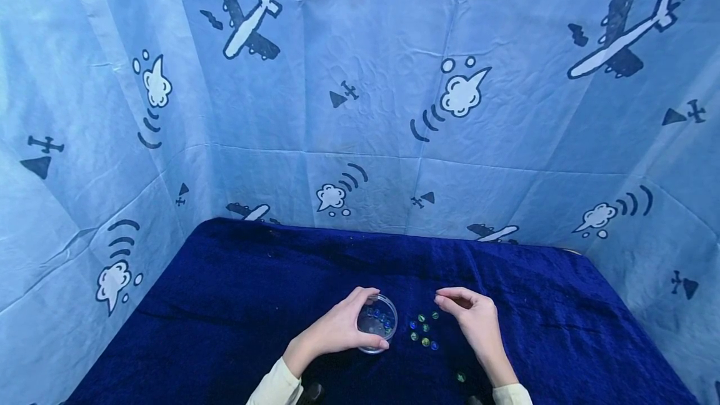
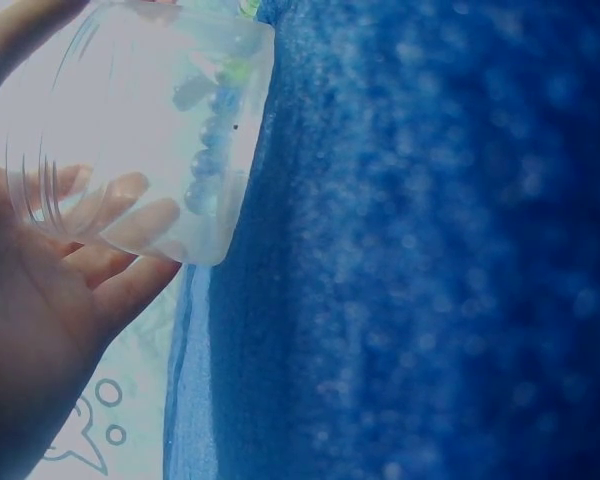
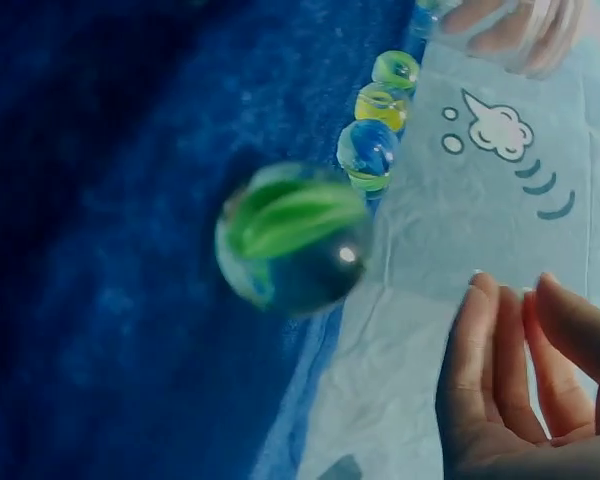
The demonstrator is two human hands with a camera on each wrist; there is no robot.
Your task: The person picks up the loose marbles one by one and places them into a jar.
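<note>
My left hand [image 1: 337, 327] grips a clear plastic jar [image 1: 371, 341] around its side, thumb in front and fingers behind. The jar stands on the dark blue cloth, and several blue and green glass marbles [image 2: 205, 160] lie on its bottom. To the right of the jar, several loose glass marbles [image 1: 425, 342] with green, blue and yellow swirls are grouped on the cloth. Just beyond them hovers my right hand [image 1: 472, 317], its thumb and fingertips close together; no marble shows between them in the right wrist view. A green-swirled marble [image 3: 292, 240] lies apart, nearer my body.
Dark blue velvet cloth [image 1: 242, 280] covers the table. A light blue curtain [image 1: 382, 124] printed with planes and clouds hangs behind the table and along both sides. Pale sleeves [image 1: 278, 383] reach in from the front edge.
</note>
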